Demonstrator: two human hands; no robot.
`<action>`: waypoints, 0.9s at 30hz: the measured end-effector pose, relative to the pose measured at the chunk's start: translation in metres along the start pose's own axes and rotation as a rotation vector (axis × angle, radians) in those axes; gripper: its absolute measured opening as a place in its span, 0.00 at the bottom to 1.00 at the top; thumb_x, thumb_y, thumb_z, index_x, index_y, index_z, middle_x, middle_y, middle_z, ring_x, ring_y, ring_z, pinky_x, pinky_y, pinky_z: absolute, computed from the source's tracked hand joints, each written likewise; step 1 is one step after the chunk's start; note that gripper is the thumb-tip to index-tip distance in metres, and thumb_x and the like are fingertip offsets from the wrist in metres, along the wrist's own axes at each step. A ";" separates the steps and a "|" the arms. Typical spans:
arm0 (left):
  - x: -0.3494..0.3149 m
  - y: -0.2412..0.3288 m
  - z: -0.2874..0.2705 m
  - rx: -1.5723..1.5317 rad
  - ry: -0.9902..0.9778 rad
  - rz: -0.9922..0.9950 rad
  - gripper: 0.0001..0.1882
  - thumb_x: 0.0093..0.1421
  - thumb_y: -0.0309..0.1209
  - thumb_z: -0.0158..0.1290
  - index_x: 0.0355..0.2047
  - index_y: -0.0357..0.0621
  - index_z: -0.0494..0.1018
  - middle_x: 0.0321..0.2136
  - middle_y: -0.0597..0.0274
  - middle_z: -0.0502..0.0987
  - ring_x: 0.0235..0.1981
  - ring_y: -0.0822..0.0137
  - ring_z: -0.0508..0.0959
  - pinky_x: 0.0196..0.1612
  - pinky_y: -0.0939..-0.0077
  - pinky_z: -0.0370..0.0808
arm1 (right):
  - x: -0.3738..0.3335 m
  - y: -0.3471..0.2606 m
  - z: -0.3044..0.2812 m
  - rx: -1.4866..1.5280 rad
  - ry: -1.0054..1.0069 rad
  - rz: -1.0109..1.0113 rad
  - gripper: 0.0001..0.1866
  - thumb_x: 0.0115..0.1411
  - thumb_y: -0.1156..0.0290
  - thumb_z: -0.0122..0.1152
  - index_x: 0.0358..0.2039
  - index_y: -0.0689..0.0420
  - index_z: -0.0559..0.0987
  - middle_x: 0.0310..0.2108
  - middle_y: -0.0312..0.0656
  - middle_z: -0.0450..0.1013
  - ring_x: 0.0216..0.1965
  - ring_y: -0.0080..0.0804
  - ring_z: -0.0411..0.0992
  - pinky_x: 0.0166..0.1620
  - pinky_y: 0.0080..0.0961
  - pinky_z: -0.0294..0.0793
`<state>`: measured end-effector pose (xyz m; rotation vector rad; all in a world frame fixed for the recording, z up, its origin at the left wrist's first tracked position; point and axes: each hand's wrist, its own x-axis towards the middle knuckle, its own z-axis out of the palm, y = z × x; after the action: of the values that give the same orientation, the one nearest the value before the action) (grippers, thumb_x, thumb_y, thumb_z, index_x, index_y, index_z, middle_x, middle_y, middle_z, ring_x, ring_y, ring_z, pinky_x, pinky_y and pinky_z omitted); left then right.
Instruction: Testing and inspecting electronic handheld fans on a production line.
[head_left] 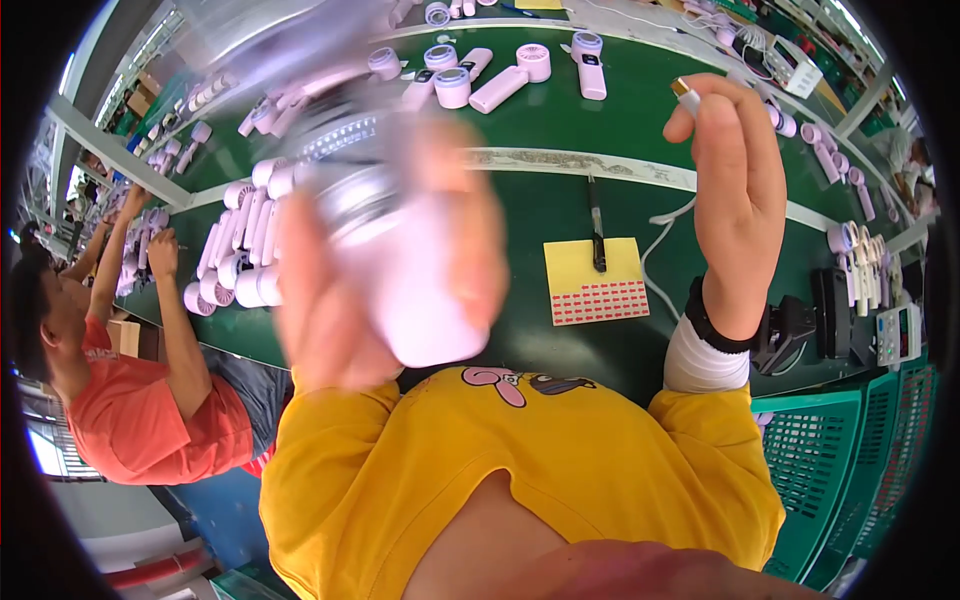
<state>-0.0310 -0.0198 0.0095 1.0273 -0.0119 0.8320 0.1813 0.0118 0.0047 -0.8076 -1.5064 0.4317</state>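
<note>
Close up and blurred, my left hand is closed round the pink handle of a handheld fan, its round head tilted up and away. My right hand, raised at the right, pinches a white cable plug with a gold-coloured metal tip between thumb and fingers. Plug and fan are well apart. Under the hands, a yellow sheet with rows of small red stickers lies on the green bench, and a black pen rests across its top edge.
Several pink fans are bunched at the left; more lie beyond the pale bench strip. A white cable curves beside the sheet. Green crates stand at the lower right. A co-worker in a red shirt works at the left.
</note>
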 end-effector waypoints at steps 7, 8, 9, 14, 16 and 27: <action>-0.016 -0.014 0.064 0.776 0.656 1.390 0.20 0.54 0.38 0.52 0.42 0.41 0.60 0.30 0.66 0.68 0.17 0.69 0.67 0.19 0.78 0.69 | 0.003 -0.007 0.005 -0.059 -0.094 0.088 0.09 0.58 0.68 0.51 0.29 0.61 0.71 0.17 0.29 0.61 0.20 0.13 0.56 0.23 0.11 0.57; -0.019 -0.014 0.063 0.778 0.656 1.390 0.20 0.54 0.38 0.52 0.42 0.41 0.60 0.30 0.66 0.68 0.17 0.69 0.67 0.19 0.78 0.69 | 0.000 -0.008 0.006 -0.057 -0.094 0.089 0.09 0.58 0.68 0.51 0.29 0.61 0.71 0.17 0.29 0.61 0.20 0.13 0.56 0.23 0.11 0.57; -0.025 -0.013 0.061 0.684 0.517 1.337 0.21 0.52 0.37 0.51 0.42 0.40 0.58 0.31 0.63 0.66 0.20 0.69 0.67 0.21 0.77 0.68 | -0.003 -0.010 0.007 -0.057 -0.089 0.082 0.09 0.58 0.68 0.51 0.29 0.61 0.71 0.17 0.29 0.61 0.20 0.13 0.56 0.23 0.11 0.56; -0.041 -0.014 0.045 0.483 0.233 1.220 0.23 0.49 0.34 0.51 0.41 0.38 0.54 0.34 0.57 0.62 0.25 0.68 0.65 0.26 0.75 0.66 | -0.006 -0.008 0.012 -0.095 -0.089 0.063 0.09 0.58 0.68 0.51 0.28 0.61 0.71 0.16 0.29 0.60 0.19 0.14 0.55 0.22 0.12 0.56; -0.044 -0.013 0.041 0.488 0.220 1.217 0.23 0.49 0.34 0.50 0.41 0.37 0.53 0.35 0.57 0.62 0.25 0.68 0.65 0.25 0.74 0.66 | -0.005 -0.006 0.016 -0.104 -0.096 0.060 0.09 0.58 0.67 0.51 0.27 0.61 0.71 0.16 0.29 0.60 0.19 0.14 0.55 0.22 0.12 0.55; -0.031 0.047 -0.025 -0.117 0.149 0.181 0.25 0.58 0.35 0.37 0.48 0.25 0.49 0.46 0.38 0.56 0.35 0.52 0.69 0.20 0.72 0.72 | -0.009 -0.003 0.022 0.050 -0.235 0.040 0.10 0.58 0.67 0.50 0.26 0.60 0.70 0.16 0.29 0.59 0.19 0.14 0.54 0.22 0.12 0.55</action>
<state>-0.0900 -0.0082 0.0194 0.8606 -0.0266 1.0593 0.1584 0.0080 -0.0024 -0.7684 -1.6917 0.6090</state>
